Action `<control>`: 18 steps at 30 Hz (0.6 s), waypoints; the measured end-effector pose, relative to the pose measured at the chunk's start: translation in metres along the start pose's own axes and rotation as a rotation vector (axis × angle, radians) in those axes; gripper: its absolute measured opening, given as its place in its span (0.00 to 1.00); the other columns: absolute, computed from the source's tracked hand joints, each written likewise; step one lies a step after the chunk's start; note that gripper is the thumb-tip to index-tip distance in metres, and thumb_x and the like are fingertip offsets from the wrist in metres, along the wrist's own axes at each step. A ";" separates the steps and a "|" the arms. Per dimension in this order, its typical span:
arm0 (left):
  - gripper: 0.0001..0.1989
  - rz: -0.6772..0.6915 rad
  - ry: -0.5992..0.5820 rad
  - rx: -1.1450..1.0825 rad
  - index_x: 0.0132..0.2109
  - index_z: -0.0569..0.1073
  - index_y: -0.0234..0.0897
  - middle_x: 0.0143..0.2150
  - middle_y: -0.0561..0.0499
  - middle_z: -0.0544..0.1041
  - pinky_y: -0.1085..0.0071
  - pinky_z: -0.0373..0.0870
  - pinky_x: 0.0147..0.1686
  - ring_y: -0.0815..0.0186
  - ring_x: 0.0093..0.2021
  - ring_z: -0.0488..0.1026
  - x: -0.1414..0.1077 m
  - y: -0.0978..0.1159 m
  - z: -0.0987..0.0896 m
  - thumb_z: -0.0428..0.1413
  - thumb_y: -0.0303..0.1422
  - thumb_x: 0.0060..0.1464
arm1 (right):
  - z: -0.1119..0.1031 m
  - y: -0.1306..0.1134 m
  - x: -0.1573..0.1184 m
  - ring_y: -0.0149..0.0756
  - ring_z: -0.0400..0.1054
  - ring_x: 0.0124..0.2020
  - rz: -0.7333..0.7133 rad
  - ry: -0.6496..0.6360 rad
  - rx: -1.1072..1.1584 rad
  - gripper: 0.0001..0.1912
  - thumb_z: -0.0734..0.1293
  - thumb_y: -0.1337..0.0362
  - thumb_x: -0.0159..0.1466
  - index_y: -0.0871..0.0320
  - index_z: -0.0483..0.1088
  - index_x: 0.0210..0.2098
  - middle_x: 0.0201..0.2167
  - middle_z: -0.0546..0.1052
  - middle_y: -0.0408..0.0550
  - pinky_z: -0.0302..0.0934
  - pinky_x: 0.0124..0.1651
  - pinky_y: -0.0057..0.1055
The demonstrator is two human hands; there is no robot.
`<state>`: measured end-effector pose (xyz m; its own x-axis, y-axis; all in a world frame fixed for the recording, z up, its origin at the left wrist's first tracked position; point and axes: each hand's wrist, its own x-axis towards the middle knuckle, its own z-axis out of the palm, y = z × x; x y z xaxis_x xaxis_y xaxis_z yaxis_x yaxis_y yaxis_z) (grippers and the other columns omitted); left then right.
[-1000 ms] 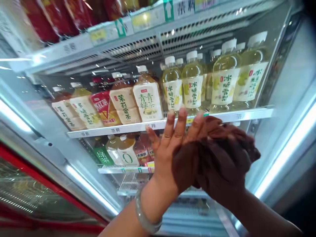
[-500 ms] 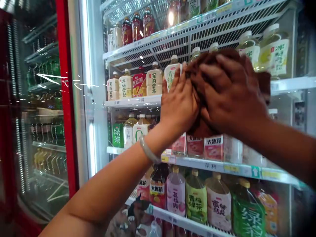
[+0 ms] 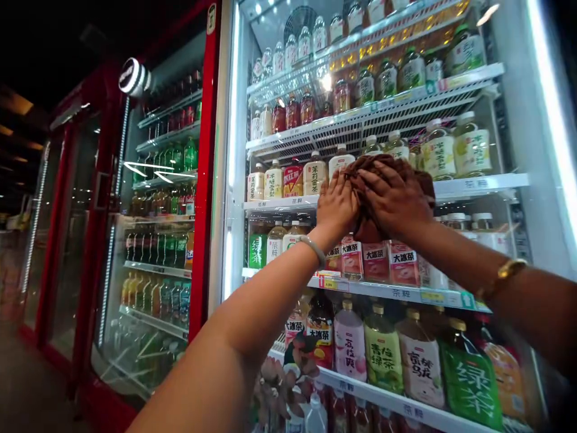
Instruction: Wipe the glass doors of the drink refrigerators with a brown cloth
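Note:
My right hand [image 3: 396, 195] presses a bunched brown cloth [image 3: 369, 225] against the glass front of a drinks cooler. Its fingers lie over the cloth and hold it. My left hand [image 3: 337, 204] rests flat on the glass with fingers spread, its thumb side meeting the cloth's left edge. Behind the glass, peach-labelled drinks [image 3: 375, 260] stand just below the cloth. A row of pale-labelled bottles [image 3: 315, 173] is level with my hands. The cloth and my hands hide part of the middle shelves.
A red door frame [image 3: 208, 150] divides this cooler from another glass-fronted cooler [image 3: 157, 240] on the left. Shelves [image 3: 406, 294] carry several rows of bottles. A green tea bottle [image 3: 469, 373] stands low on the right. Dark floor [image 3: 36, 385] shows at lower left.
The view has widened and shifted, showing more of both coolers, and my hands appear smaller. A gold bracelet on my right wrist has come into view. Both hands remain at the cloth.

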<state>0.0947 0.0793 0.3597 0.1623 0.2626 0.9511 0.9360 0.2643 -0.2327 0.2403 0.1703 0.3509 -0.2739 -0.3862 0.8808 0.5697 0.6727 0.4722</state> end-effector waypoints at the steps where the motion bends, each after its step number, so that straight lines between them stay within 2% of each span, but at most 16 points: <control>1: 0.30 -0.001 -0.008 -0.005 0.76 0.57 0.29 0.80 0.44 0.54 0.55 0.42 0.79 0.60 0.80 0.47 -0.002 -0.007 -0.004 0.39 0.32 0.71 | -0.001 0.006 0.002 0.49 0.52 0.75 0.023 0.012 -0.016 0.22 0.58 0.60 0.75 0.55 0.73 0.62 0.71 0.68 0.49 0.30 0.79 0.57; 4: 0.31 0.050 -0.012 -0.013 0.77 0.53 0.33 0.80 0.45 0.51 0.55 0.43 0.79 0.61 0.80 0.46 -0.013 -0.027 -0.011 0.41 0.33 0.71 | -0.005 0.008 -0.012 0.56 0.52 0.74 0.184 0.109 -0.081 0.22 0.61 0.57 0.72 0.59 0.76 0.59 0.70 0.68 0.56 0.28 0.78 0.61; 5: 0.31 0.072 -0.016 -0.015 0.77 0.53 0.33 0.80 0.45 0.51 0.55 0.44 0.79 0.61 0.80 0.45 -0.018 -0.032 -0.012 0.42 0.33 0.70 | -0.006 0.000 -0.019 0.59 0.51 0.73 0.214 0.126 -0.090 0.22 0.63 0.58 0.71 0.60 0.76 0.59 0.70 0.67 0.57 0.28 0.77 0.64; 7: 0.31 0.112 -0.023 -0.023 0.77 0.53 0.33 0.80 0.45 0.51 0.55 0.45 0.78 0.60 0.80 0.46 -0.028 -0.041 -0.012 0.42 0.33 0.70 | -0.003 -0.025 -0.025 0.59 0.51 0.74 0.178 0.086 -0.070 0.23 0.64 0.61 0.69 0.60 0.74 0.61 0.71 0.67 0.57 0.32 0.77 0.66; 10: 0.31 0.100 -0.025 -0.038 0.76 0.55 0.29 0.80 0.43 0.53 0.55 0.47 0.78 0.59 0.80 0.48 -0.036 -0.053 -0.013 0.43 0.33 0.70 | 0.004 -0.057 -0.002 0.50 0.52 0.74 0.012 -0.072 -0.004 0.22 0.61 0.64 0.72 0.56 0.71 0.64 0.70 0.69 0.51 0.37 0.78 0.63; 13: 0.31 0.030 -0.027 -0.048 0.75 0.57 0.26 0.79 0.41 0.55 0.55 0.46 0.78 0.59 0.80 0.49 -0.041 -0.066 -0.014 0.42 0.32 0.69 | 0.009 -0.062 0.031 0.44 0.53 0.74 -0.045 -0.138 0.017 0.22 0.55 0.65 0.75 0.55 0.71 0.63 0.70 0.69 0.46 0.35 0.79 0.57; 15: 0.31 0.022 -0.023 -0.052 0.76 0.56 0.28 0.79 0.42 0.54 0.52 0.44 0.78 0.59 0.80 0.48 -0.048 -0.075 -0.014 0.42 0.31 0.69 | 0.011 -0.060 0.036 0.45 0.52 0.74 0.059 -0.107 0.005 0.22 0.55 0.62 0.76 0.55 0.72 0.62 0.71 0.68 0.47 0.32 0.79 0.56; 17: 0.31 0.032 -0.013 -0.055 0.77 0.54 0.31 0.80 0.44 0.52 0.51 0.42 0.78 0.60 0.80 0.46 -0.057 -0.083 -0.012 0.42 0.32 0.70 | 0.013 -0.069 0.025 0.50 0.49 0.75 0.214 -0.043 -0.020 0.22 0.57 0.59 0.74 0.56 0.71 0.63 0.72 0.65 0.51 0.27 0.78 0.60; 18: 0.32 0.040 -0.008 -0.056 0.77 0.53 0.31 0.80 0.44 0.51 0.51 0.42 0.79 0.60 0.80 0.46 -0.062 -0.087 -0.012 0.42 0.32 0.70 | 0.015 -0.078 0.017 0.53 0.48 0.76 0.246 -0.026 -0.029 0.23 0.59 0.58 0.73 0.57 0.70 0.64 0.73 0.64 0.52 0.25 0.78 0.62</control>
<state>0.0068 0.0289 0.3234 0.1977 0.2793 0.9396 0.9448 0.2010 -0.2585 0.1792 0.1210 0.3296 -0.1437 -0.1962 0.9700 0.6434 0.7262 0.2422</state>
